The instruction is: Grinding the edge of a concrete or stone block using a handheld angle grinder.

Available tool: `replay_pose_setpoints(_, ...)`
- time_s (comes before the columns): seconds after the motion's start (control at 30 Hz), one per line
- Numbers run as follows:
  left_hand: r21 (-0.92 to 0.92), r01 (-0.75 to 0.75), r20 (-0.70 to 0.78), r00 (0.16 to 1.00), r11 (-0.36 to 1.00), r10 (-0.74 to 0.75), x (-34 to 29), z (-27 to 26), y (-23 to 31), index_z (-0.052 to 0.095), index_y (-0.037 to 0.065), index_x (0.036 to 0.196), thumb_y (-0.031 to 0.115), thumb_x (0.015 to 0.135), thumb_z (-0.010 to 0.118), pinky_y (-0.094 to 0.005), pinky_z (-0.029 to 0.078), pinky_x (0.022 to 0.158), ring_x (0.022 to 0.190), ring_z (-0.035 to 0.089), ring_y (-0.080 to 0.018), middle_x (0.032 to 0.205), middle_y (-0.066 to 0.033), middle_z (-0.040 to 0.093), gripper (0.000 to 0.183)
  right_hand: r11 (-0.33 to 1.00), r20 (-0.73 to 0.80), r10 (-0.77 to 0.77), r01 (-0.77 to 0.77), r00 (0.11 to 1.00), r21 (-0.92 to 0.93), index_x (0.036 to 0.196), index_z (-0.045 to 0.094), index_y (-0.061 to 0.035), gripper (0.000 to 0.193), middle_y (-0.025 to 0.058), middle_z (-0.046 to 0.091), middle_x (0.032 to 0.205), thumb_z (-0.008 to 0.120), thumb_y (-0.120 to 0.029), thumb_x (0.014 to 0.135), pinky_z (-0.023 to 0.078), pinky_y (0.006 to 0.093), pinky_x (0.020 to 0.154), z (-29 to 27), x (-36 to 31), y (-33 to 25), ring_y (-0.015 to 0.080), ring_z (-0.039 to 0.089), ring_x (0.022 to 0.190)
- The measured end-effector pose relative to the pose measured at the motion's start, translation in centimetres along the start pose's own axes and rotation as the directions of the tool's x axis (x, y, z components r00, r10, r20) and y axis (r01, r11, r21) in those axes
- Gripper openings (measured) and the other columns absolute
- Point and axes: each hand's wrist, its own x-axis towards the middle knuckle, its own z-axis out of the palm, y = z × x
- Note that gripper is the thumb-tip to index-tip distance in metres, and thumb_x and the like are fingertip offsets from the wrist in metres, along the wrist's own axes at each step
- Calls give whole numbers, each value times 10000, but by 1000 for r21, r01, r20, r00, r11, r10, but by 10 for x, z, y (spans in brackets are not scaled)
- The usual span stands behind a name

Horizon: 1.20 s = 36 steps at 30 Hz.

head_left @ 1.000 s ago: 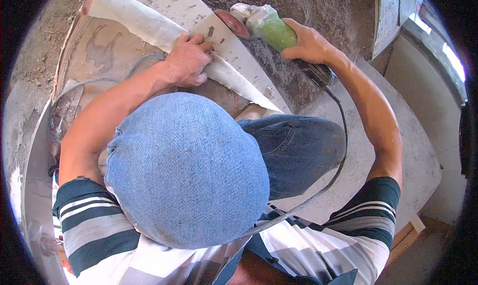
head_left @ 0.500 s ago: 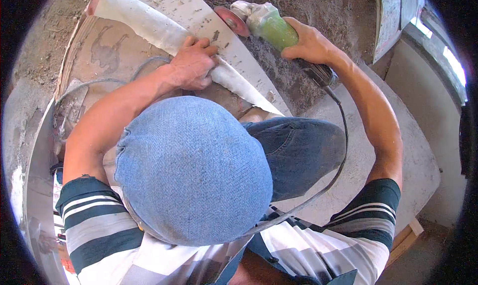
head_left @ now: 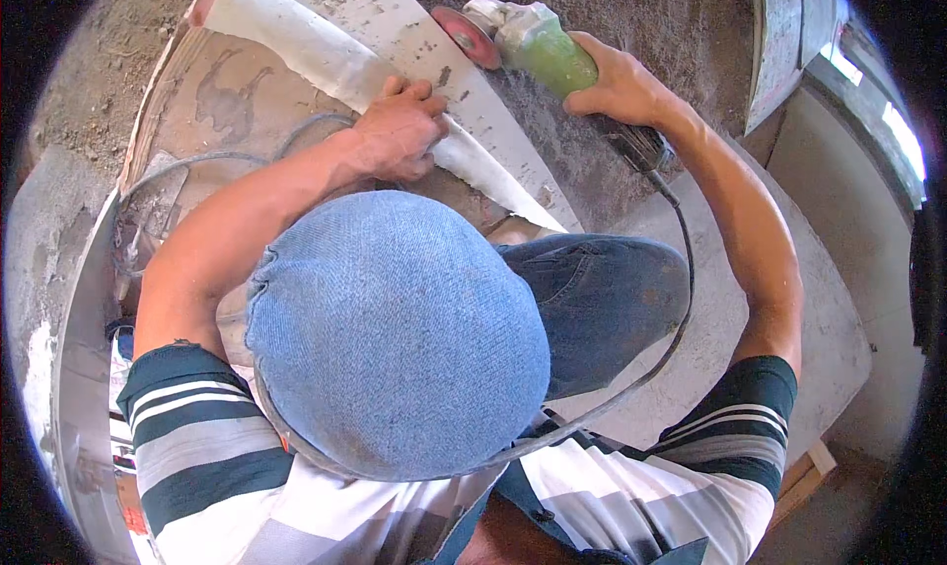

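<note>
In my right hand (head_left: 626,89) is a green angle grinder (head_left: 560,60), fingers wrapped round its body. Its red disc (head_left: 466,37) is beside the far right edge of a long, pale slab (head_left: 493,121); I cannot tell whether they touch. A whiter strip (head_left: 296,47) with a ragged border runs along the slab's near side. There my left hand (head_left: 402,131) rests with its fingers curled over the strip, gripping it; the fingertips are partly hidden. Dark crumbs lie on the slab.
The grinder's cord (head_left: 681,289) loops past my denim-covered knee (head_left: 395,328) and across my lap. Brown boards (head_left: 227,96) lie under the strip at the left, with another cable (head_left: 207,157) over them. Dusty soil (head_left: 631,12) spreads beyond the slab. A grey sheet (head_left: 799,299) lies at the right.
The whole scene has shifted slightly right in view. Both hands, the grinder and the slab keep nearly the same places relative to each other.
</note>
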Motion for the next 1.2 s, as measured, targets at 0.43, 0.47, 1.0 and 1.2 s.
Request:
replay_pose_setpoints(0.43,-32,-44,-11,999,998,44,-2,4,-6,688,103,856,267,603,657,-436,341,861,1040,457,-259,958,-64,553,303,999,-45,-43,42,998,-14,1312,419,-24,789,173,617,1011,725,-250,621,462,342,845,-6,12,-13,250,600,933)
replay_pose_setpoints(0.47,-29,-58,-36,998,998,57,-2,4,-6,689,105,855,268,602,658,-435,341,861,1038,458,-258,957,-63,552,302,999,-50,-29,27,998,-33,1308,422,-23,785,174,616,1009,724,-252,621,463,344,840,-7,13,-14,249,600,930)
replay_pose_setpoints(1.0,-24,-98,-38,995,995,97,-3,8,-11,669,124,889,294,596,682,-435,344,817,1000,440,-253,951,-58,520,338,996,-57,-88,86,994,-38,1325,398,-23,847,249,605,1097,719,-363,619,461,395,901,-16,31,-24,363,595,1032)
replay_pose_setpoints(1.2,-28,-108,-94,990,994,105,-3,10,-11,675,123,870,290,601,679,-435,346,822,1001,441,-251,946,-58,522,316,995,-56,-90,87,994,-48,1310,415,-32,827,238,611,1082,725,-369,621,463,393,890,-21,34,-34,354,596,1027)
